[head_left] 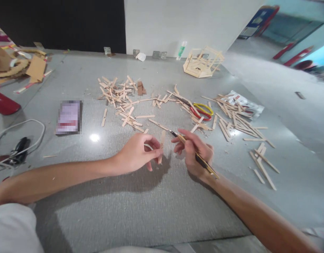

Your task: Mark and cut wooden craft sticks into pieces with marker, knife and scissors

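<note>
Pinching, left hand (137,151): thumb and fingers grip one wooden stick (163,137), apparently raised above the table (141,211).
Tool, right hand (197,151): fingers wrap one slim yellow-and-black tool (201,161), probably a craft knife.
Stick to tool: the gripped stick extends from the left hand towards the far side, long axis near to far, far end leaning slightly right. The tool slants far-left, its tip just right of that far end; a small gap shows. The right hand is to the right of the stick; the left is nearer, being on it.
Loose sticks: two main scatters, far left (117,93) and far right (237,121); overlap prevents a count.
Scissors (187,102): one pair, beyond the right hand.
Stick frame (199,72): one, far right.
Glue stick (181,51): one, just left of the frame.
Phone (69,117): one, left.
</note>
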A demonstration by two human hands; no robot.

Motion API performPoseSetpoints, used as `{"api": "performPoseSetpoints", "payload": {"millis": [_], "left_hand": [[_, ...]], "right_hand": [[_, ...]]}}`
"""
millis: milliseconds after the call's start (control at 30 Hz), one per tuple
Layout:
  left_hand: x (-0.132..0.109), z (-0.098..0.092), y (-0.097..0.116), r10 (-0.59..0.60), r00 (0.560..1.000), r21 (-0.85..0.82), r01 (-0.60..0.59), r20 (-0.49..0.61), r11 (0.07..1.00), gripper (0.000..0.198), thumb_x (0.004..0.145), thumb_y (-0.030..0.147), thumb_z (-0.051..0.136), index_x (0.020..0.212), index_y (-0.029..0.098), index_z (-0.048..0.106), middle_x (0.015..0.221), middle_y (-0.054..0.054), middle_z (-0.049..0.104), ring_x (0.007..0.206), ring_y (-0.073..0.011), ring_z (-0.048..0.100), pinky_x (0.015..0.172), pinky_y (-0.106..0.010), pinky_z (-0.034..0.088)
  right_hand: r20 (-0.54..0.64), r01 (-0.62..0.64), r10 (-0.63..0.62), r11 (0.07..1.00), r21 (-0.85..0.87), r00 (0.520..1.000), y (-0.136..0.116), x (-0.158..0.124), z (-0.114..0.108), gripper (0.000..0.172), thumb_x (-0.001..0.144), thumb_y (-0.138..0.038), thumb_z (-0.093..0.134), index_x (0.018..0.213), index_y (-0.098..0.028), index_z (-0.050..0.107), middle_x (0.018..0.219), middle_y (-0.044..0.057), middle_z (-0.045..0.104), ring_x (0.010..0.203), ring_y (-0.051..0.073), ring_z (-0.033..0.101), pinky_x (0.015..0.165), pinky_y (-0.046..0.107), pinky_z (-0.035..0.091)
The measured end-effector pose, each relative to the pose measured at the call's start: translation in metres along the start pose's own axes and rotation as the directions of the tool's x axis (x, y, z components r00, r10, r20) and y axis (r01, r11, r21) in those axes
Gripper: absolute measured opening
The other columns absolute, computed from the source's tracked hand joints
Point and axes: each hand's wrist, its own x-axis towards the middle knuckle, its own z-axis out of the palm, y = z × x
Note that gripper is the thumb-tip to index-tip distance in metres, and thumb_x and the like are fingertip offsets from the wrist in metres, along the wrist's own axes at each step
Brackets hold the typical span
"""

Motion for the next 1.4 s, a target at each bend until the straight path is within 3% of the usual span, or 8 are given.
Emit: {"api": "performPoseSetpoints", "payload": {"millis": [133, 233, 433, 567, 767, 1033, 1233, 1400], "left_hand": [[0.018, 0.001, -0.030, -0.179, 0.984, -0.056, 0.178, -0.009, 0.982, 0.022, 0.089, 0.016, 0.073, 0.087, 0.018, 0.052, 0.067, -0.001, 0.069, 0.060, -0.0165, 0.072, 0.055, -0.029, 0.060], [0.018, -0.002, -0.037, -0.046, 0.996, 0.287, 0.065, -0.071, 0.956, 0.030, 0.088, 0.027, 0.078, 0.097, 0.020, 0.051, 0.066, 0.002, 0.068, 0.056, -0.0169, 0.069, 0.049, -0.025, 0.050], [0.008, -0.013, -0.022, 0.188, 0.978, 0.883, -0.167, 0.092, 0.439, 0.018, 0.094, 0.017, 0.068, 0.111, 0.014, 0.064, 0.095, -0.008, 0.069, 0.087, -0.0250, 0.070, 0.068, -0.032, 0.050], [0.013, -0.018, -0.024, 0.305, 0.917, 0.865, -0.358, 0.256, 0.351, 0.035, 0.098, 0.009, 0.054, 0.132, 0.015, 0.063, 0.118, -0.013, 0.063, 0.104, -0.0247, 0.065, 0.078, -0.033, 0.050], [0.018, -0.020, -0.032, 0.317, 0.918, 0.894, -0.335, 0.239, 0.296, 0.027, 0.092, 0.002, 0.051, 0.075, 0.015, 0.065, 0.085, -0.006, 0.060, 0.081, -0.0205, 0.060, 0.076, -0.034, 0.048], [0.001, -0.022, -0.015, 0.197, 0.902, 0.885, -0.420, 0.384, 0.202, 0.011, 0.096, 0.024, 0.069, 0.094, 0.013, 0.070, 0.098, -0.008, 0.070, 0.097, -0.0259, 0.067, 0.088, -0.038, 0.049], [0.018, -0.016, -0.032, 0.272, 0.930, 0.926, -0.308, 0.246, 0.220, 0.032, 0.094, 0.034, 0.074, 0.117, 0.012, 0.070, 0.147, -0.018, 0.060, 0.143, -0.0367, 0.050, 0.112, -0.047, 0.041], [0.027, -0.004, -0.055, 0.440, 0.877, 0.946, -0.285, 0.192, 0.155, 0.049, 0.102, 0.050, 0.061, 0.119, 0.005, 0.070, 0.132, -0.020, 0.069, 0.133, -0.0372, 0.059, 0.107, -0.048, 0.045]], "right_hand": [[0.061, -0.138, 0.134, 0.988, 0.072, 0.989, -0.004, 0.002, 0.004, 0.026, 0.104, -0.045, 0.055, 0.097, -0.022, 0.065, 0.078, 0.004, 0.077, 0.053, 0.014, 0.068, 0.050, 0.026, 0.055], [0.147, -0.193, 0.187, 0.981, 0.029, 0.971, -0.008, 0.004, 0.004, 0.030, 0.100, -0.043, 0.062, 0.080, -0.021, 0.066, 0.064, 0.002, 0.072, 0.048, 0.013, 0.066, 0.049, 0.025, 0.054], [0.224, -0.249, 0.238, 0.968, 0.024, 0.945, -0.010, 0.007, 0.004, 0.029, 0.093, -0.045, 0.073, 0.078, -0.020, 0.067, 0.059, 0.000, 0.069, 0.049, 0.014, 0.064, 0.052, 0.026, 0.054], [0.232, -0.231, 0.221, 0.973, 0.016, 0.947, -0.008, 0.009, 0.004, 0.033, 0.095, -0.045, 0.069, 0.073, -0.021, 0.062, 0.055, -0.001, 0.066, 0.046, 0.012, 0.061, 0.051, 0.025, 0.051], [0.281, -0.264, 0.250, 0.965, 0.012, 0.927, -0.006, 0.009, 0.005, 0.037, 0.098, -0.046, 0.064, 0.071, -0.021, 0.061, 0.053, -0.001, 0.066, 0.044, 0.011, 0.059, 0.048, 0.024, 0.049], [0.360, -0.400, 0.334, 0.908, 0.126, 0.871, -0.005, 0.010, 0.005, 0.036, 0.095, -0.048, 0.067, 0.074, -0.020, 0.062, 0.054, -0.002, 0.064, 0.043, 0.010, 0.055, 0.043, 0.023, 0.044], [0.374, -0.396, 0.313, 0.902, 0.170, 0.873, -0.008, 0.009, 0.006, 0.037, 0.090, -0.048, 0.075, 0.072, -0.020, 0.060, 0.053, -0.002, 0.063, 0.043, 0.011, 0.058, 0.043, 0.023, 0.048], [0.406, -0.412, 0.333, 0.902, 0.125, 0.851, -0.009, 0.009, 0.011, 0.032, 0.091, -0.045, 0.074, 0.076, -0.021, 0.059, 0.053, -0.003, 0.063, 0.044, 0.011, 0.057, 0.043, 0.023, 0.045]]}}
